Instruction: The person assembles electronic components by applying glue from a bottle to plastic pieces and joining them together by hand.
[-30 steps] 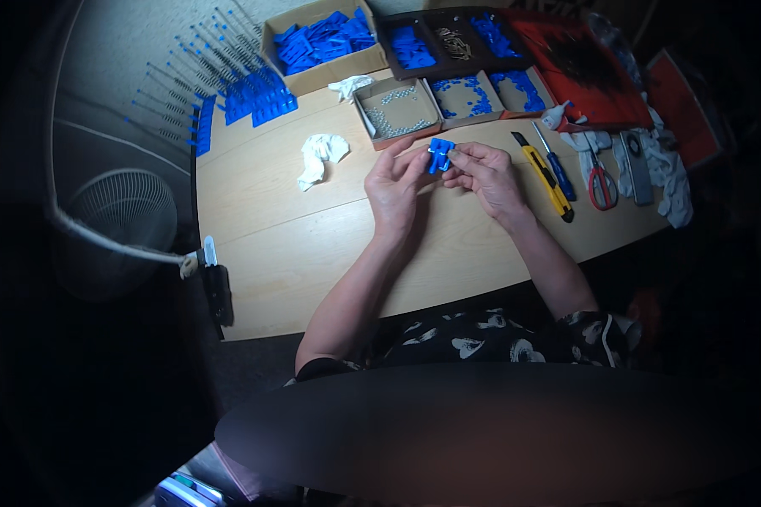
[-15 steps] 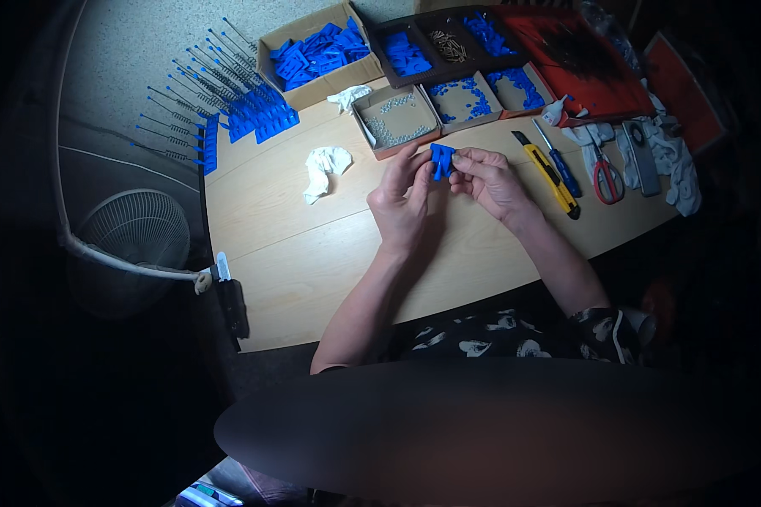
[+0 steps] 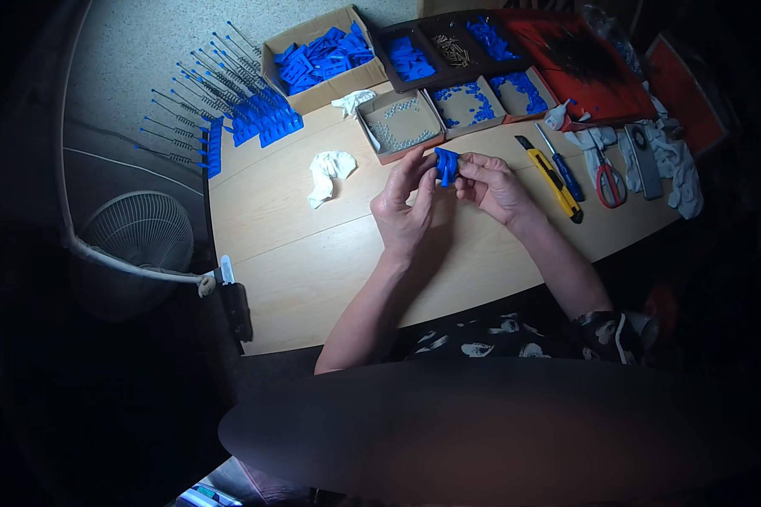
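Between my two hands, above the table (image 3: 313,270), is a small blue plastic part (image 3: 446,166) with a slot or ridges down its middle. The fingers and thumb of my left hand (image 3: 403,198) grip its left side. My right hand (image 3: 495,186) pinches its right edge with thumb and forefinger. Just beyond the hands stands a shallow cardboard box (image 3: 400,150) of small clear pieces. Beside it are a box of small blue pieces (image 3: 465,106) and another box with blue pieces (image 3: 522,93).
Right of my hands lie a yellow utility knife (image 3: 554,184), a screwdriver (image 3: 564,165), red-handled scissors (image 3: 609,184) and gloves (image 3: 681,173). At the far left stand blue parts with springs (image 3: 266,117), near a carton of blue parts (image 3: 313,80). A white cloth (image 3: 330,173) lies left; a fan (image 3: 135,237) stands beyond the edge.
The blue part has turned slightly between my fingers and shows a different side. Both hands stay nearly in place, and the whole view has shifted a little.
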The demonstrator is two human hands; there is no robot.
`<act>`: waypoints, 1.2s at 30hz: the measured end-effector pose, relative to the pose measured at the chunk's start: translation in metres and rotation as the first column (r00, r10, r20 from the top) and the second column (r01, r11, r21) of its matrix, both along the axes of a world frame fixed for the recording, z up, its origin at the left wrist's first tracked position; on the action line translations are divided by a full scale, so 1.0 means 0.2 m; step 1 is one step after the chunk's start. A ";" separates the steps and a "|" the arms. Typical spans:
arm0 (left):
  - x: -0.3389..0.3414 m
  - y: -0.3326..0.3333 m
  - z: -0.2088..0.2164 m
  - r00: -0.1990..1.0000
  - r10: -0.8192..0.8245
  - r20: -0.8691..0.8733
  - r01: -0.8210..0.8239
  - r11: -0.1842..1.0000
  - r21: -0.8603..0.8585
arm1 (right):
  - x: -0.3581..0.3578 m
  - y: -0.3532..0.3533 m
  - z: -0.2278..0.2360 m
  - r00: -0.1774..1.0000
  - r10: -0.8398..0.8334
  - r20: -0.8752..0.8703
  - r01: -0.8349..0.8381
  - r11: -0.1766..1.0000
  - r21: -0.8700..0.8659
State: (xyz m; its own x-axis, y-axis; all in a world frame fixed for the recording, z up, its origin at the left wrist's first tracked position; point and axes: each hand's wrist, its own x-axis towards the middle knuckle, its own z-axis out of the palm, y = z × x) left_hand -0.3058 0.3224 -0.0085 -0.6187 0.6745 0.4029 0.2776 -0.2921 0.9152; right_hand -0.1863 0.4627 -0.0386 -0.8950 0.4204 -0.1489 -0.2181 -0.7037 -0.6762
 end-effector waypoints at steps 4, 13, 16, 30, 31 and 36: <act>0.00 0.00 0.02 1.000 -0.012 -0.017 0.013 0.999 0.034 | 0.00 0.00 0.01 0.999 0.018 -0.030 -0.018 1.000 0.005; -0.02 -0.02 0.01 1.000 0.025 -0.014 -0.025 0.999 -0.025 | -0.02 -0.04 0.05 1.000 0.006 -0.013 -0.006 0.998 0.055; -0.04 -0.03 -0.02 0.998 0.039 -0.039 -0.042 0.997 -0.067 | -0.02 -0.05 0.07 0.999 -0.050 0.022 0.047 0.994 0.103; 0.11 0.15 -0.03 0.844 -0.050 0.534 0.150 0.978 -0.145 | 0.10 0.07 0.05 0.967 -0.245 0.077 0.196 0.897 0.395; 0.12 0.16 -0.03 0.838 -0.021 0.546 0.126 0.980 -0.154 | 0.11 0.08 0.05 0.962 -0.260 0.079 0.208 0.893 0.399; 0.18 0.23 0.01 0.757 -0.044 0.651 0.124 0.989 -0.078 | 0.14 0.12 0.12 0.969 -0.211 0.131 0.116 0.850 0.513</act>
